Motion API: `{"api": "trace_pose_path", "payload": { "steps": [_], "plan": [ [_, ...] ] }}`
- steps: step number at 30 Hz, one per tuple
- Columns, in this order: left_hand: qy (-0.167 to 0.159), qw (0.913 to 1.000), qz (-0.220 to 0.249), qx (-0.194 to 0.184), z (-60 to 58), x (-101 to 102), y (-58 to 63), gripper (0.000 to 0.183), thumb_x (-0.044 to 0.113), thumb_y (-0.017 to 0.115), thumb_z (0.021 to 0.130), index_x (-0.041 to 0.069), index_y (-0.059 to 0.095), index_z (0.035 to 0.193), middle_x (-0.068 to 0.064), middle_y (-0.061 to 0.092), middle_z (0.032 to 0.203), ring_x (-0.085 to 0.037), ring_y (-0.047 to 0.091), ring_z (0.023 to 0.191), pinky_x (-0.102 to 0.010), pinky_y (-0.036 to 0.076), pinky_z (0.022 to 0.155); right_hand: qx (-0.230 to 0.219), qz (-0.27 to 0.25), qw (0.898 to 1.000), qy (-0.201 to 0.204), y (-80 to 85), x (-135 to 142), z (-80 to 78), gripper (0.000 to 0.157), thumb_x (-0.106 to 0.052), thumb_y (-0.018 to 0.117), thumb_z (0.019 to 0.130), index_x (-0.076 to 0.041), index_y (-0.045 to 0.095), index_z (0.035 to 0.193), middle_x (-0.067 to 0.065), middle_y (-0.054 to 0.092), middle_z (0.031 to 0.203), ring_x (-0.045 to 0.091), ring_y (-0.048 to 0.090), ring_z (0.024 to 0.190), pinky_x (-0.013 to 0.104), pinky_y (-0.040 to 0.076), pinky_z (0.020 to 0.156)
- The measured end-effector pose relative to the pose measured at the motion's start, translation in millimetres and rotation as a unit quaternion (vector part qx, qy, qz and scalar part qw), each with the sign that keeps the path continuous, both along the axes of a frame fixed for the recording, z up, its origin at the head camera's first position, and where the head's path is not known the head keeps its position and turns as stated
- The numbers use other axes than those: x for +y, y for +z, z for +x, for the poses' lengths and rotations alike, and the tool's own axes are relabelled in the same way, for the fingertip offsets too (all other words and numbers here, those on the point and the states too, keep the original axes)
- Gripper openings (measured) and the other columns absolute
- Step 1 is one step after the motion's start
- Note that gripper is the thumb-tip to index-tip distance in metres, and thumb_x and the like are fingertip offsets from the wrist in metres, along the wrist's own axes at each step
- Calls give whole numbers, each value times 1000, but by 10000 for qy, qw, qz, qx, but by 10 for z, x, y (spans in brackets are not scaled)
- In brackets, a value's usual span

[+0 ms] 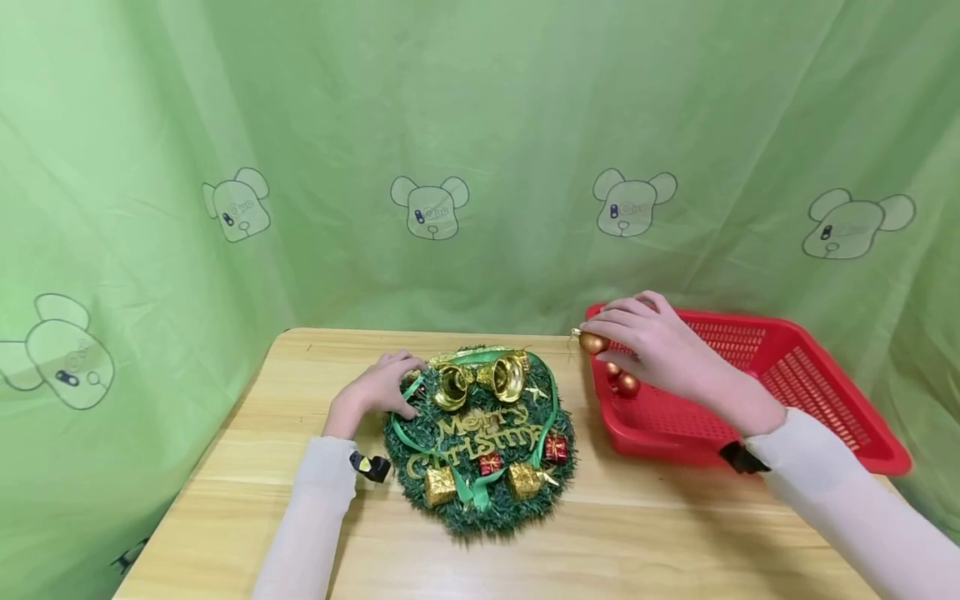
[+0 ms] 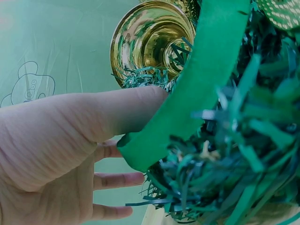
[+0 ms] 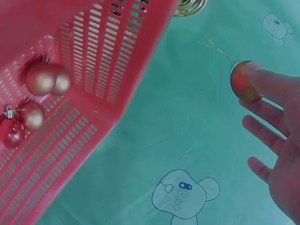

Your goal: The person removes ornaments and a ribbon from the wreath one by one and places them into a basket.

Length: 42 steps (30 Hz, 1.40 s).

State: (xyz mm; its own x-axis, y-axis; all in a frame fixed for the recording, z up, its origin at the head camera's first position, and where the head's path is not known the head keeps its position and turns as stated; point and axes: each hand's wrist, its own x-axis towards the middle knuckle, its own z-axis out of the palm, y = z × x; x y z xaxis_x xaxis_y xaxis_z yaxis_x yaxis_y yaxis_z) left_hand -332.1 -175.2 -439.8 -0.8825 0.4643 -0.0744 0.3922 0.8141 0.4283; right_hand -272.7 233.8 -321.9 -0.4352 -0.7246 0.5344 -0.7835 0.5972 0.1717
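With right hand [image 1: 660, 350], pinches a glossy copper-gold Christmas ball [image 1: 592, 342] near the left rim of a red perforated basket [image 1: 660, 450]; with left hand [image 1: 378, 387], grips a bushy green, bell-trimmed wreath [image 1: 480, 517] on a pale wood-grain table [image 1: 247, 500] before a green cartoon-print curtain [image 1: 510, 92].

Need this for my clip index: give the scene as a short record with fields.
left hand: grips the wreath at its left edge, thumb against green ribbon
right hand: pinches a gold ball
wreath: lies on the wooden table, decorated with gold bells and gift boxes
basket: red, right of the wreath, more balls inside
backdrop: green curtain with printed animal faces
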Motion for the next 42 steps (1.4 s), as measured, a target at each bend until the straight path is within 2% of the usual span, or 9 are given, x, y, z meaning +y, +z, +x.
{"api": "trace_pose_path", "payload": {
  "steps": [3, 5, 9, 10, 12, 14, 16, 31, 42],
  "plan": [
    [11, 10000, -11, -37, -3, -10, 11, 81, 22, 84, 63, 25, 47, 135, 2, 42, 138, -31, 29, 135, -54, 35, 105, -41, 82, 10000, 13, 58, 43, -19, 61, -59, 32, 92, -13, 67, 113, 3, 67, 104, 21, 56, 102, 42, 34, 89],
    [6, 10000, -17, -51, -4, -15, 13, 81, 22, 84, 64, 25, 46, 135, 2, 42, 139, -33, 25, 137, -56, 32, 107, -116, 202, 9997, -36, 103, 76, -19, 48, -52, 52, 89, -13, 67, 114, 3, 67, 105, 21, 56, 102, 43, 34, 89],
    [-4, 10000, 5, -78, -4, -16, 9, 81, 22, 83, 64, 24, 46, 135, 1, 42, 139, -35, 24, 138, -57, 31, 107, -83, 425, 9990, -78, 171, 156, -39, 47, -50, 51, 90, -13, 66, 114, 3, 68, 105, 22, 56, 102, 44, 34, 90],
    [-5, 10000, 4, -80, -6, -17, 6, 81, 22, 83, 64, 24, 46, 135, 1, 42, 139, -34, 25, 137, -56, 32, 107, -55, 470, 9989, -61, 185, 181, -49, 43, -45, 58, 88, -12, 67, 114, 4, 69, 105, 23, 57, 101, 45, 34, 90],
    [-10, 10000, 7, -85, -11, -18, 1, 80, 23, 83, 64, 25, 46, 135, 2, 43, 138, -32, 28, 135, -54, 35, 106, 43, 524, 9986, -36, 202, 230, -81, 43, -46, 58, 88, -11, 67, 111, 5, 69, 102, 24, 57, 99, 47, 35, 89],
    [-18, 10000, 11, -75, -17, -19, 1, 81, 23, 84, 64, 25, 46, 135, 3, 43, 138, -29, 31, 133, -52, 38, 104, 63, 606, 9981, -70, 222, 278, -103, 39, -31, 75, 77, -10, 68, 109, 6, 69, 100, 25, 57, 98, 48, 35, 88],
    [-29, 10000, 30, -58, -19, -23, 2, 80, 22, 84, 64, 24, 47, 135, 2, 43, 137, -29, 33, 131, -51, 40, 103, 68, 714, 9973, -142, 234, 322, -126, 46, -16, 84, 65, -10, 68, 108, 6, 69, 99, 26, 57, 97, 48, 35, 88],
    [18, 9999, 76, -107, -23, -4, -1, 81, 21, 84, 63, 24, 46, 136, 2, 42, 139, -28, 33, 132, -51, 38, 104, 187, 1163, 9918, -495, 138, 725, -278, 45, -12, 85, 57, -10, 70, 99, 3, 68, 89, 26, 58, 90, 48, 39, 77],
    [46, 9999, 47, -126, -50, 15, 7, 81, 21, 84, 63, 24, 46, 135, 2, 42, 138, -28, 33, 131, -50, 39, 104, 87, 1492, 9872, -550, -128, 907, -502, 44, -15, 85, 58, -8, 70, 99, 4, 68, 90, 25, 58, 89, 44, 40, 73]
  ]
}}
